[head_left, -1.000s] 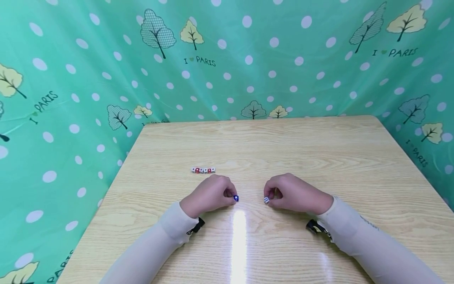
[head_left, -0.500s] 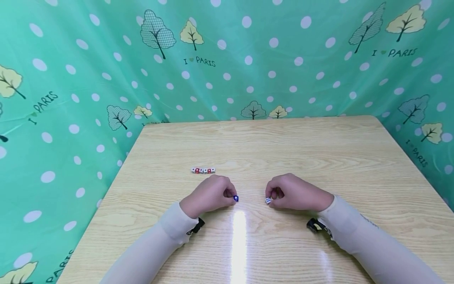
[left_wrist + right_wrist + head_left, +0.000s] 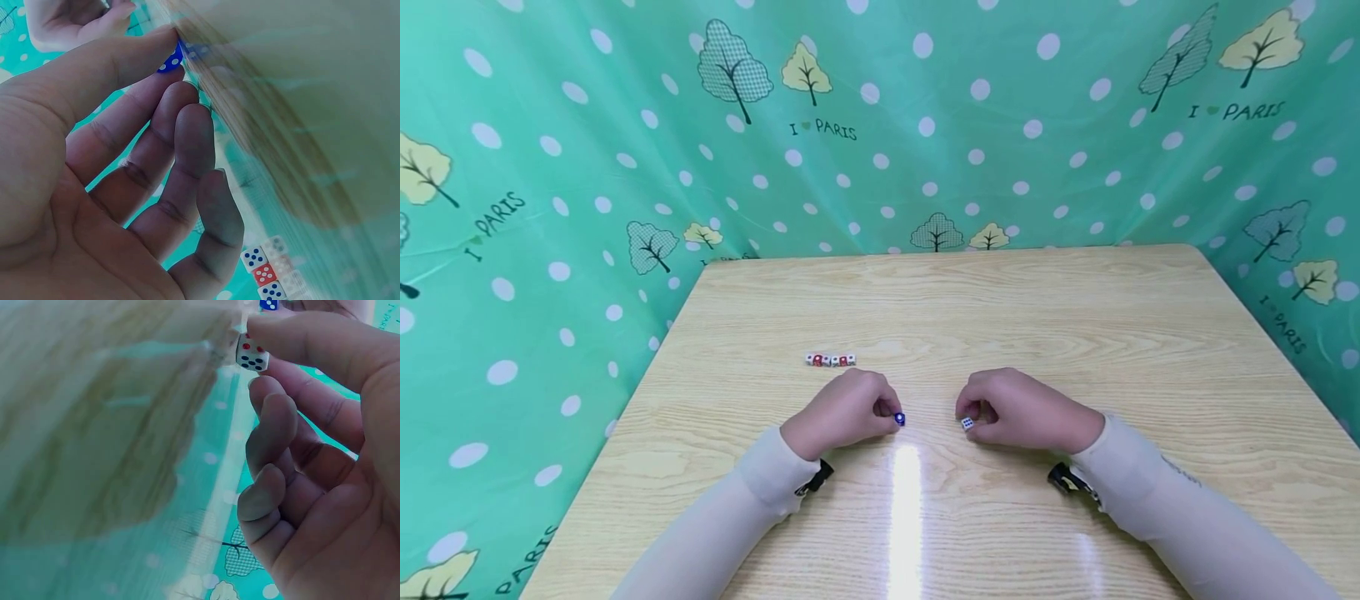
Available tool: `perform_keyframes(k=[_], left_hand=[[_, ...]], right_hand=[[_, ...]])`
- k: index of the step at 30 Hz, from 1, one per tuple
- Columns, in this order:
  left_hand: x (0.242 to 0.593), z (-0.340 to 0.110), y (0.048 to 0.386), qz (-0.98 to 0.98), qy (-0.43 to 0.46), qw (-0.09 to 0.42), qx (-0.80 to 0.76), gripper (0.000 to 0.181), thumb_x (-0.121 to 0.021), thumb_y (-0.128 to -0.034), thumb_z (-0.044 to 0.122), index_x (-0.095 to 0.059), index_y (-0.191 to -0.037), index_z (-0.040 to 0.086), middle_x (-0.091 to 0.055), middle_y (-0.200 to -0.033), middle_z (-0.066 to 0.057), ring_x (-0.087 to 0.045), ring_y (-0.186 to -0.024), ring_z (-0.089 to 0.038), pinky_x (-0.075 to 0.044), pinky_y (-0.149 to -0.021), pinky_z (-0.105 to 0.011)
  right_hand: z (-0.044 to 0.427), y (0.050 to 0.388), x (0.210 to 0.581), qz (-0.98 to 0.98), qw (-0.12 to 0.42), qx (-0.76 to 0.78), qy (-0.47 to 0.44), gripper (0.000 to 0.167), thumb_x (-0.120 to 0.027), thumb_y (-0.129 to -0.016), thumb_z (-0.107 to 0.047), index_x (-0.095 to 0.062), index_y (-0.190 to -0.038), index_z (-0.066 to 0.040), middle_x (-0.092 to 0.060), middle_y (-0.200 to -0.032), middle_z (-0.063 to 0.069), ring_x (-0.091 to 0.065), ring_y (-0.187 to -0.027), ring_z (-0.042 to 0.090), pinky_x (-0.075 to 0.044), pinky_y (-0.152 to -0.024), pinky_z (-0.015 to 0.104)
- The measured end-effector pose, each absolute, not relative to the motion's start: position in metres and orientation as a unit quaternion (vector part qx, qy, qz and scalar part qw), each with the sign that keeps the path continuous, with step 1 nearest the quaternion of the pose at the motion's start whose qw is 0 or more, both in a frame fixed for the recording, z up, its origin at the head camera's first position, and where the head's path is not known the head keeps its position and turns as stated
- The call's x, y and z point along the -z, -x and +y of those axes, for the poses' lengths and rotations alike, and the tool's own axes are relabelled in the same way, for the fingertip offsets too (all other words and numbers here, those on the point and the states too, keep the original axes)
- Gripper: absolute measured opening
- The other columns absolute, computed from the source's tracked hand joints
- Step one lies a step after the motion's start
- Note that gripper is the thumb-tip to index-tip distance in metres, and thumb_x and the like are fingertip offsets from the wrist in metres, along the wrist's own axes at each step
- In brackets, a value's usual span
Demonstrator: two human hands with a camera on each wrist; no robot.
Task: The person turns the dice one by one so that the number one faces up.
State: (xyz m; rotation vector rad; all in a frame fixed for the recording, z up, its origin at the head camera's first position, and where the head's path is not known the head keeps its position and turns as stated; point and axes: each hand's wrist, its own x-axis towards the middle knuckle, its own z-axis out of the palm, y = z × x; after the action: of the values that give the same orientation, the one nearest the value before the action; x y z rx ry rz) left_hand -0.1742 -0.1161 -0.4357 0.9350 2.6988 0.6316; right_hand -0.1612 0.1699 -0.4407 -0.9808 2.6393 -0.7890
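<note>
My left hand point(image 3: 846, 415) pinches a small blue die point(image 3: 900, 419) with white pips at the table surface. In the left wrist view the blue die point(image 3: 171, 60) sits between thumb and index fingertip, the other fingers loosely bent. Across a short gap, my right hand point(image 3: 1026, 410) holds a white die point(image 3: 967, 423) between thumb and index finger. The right wrist view shows red pips on one face of this white die point(image 3: 252, 357) and dark pips on another. Beyond the left hand lies a row of red and white dice point(image 3: 830, 360).
The light wooden table point(image 3: 970, 308) runs back to a green dotted curtain point(image 3: 895, 125), which also hangs at both sides. A bright light reflection point(image 3: 906, 517) falls on the wood between the forearms. Black straps point(image 3: 820, 475) circle the wrists.
The right hand's fingers have shifted slightly and the white die has turned a little between them. The left hand, its blue die and the row of dice look the same.
</note>
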Motion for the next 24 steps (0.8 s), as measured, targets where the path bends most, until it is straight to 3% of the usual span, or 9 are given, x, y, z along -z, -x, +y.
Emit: perform_keyframes(k=[12,24], left_hand=[[0.4345,-0.1156,0.1731,0.918,-0.314,0.11,-0.213,0.005,-0.085,-0.0842,0.019,-0.081,-0.084,0.022,-0.068,-0.077,0.018,-0.058,-0.072,0.0,-0.051,-0.07,-0.022],[0.4343,-0.1156,0.1732,0.919,-0.312,0.111,-0.214,0.005,-0.085,-0.0847,0.02,-0.081,-0.084,0.023,-0.067,-0.076,0.019,-0.058,-0.071,0.0,-0.051,-0.069,-0.023]], right_hand=[[0.1685,0.1589,0.4379,0.898,0.088,0.258,0.347,0.013,-0.079,-0.088,-0.016,-0.075,-0.091,-0.027,-0.064,-0.086,-0.016,-0.06,-0.077,0.007,-0.052,-0.07,0.022],[0.1693,0.1613,0.4386,0.89,0.107,0.275,0.347,0.012,-0.08,-0.089,-0.016,-0.074,-0.089,-0.027,-0.065,-0.081,-0.019,-0.059,-0.071,0.004,-0.052,-0.066,0.023]])
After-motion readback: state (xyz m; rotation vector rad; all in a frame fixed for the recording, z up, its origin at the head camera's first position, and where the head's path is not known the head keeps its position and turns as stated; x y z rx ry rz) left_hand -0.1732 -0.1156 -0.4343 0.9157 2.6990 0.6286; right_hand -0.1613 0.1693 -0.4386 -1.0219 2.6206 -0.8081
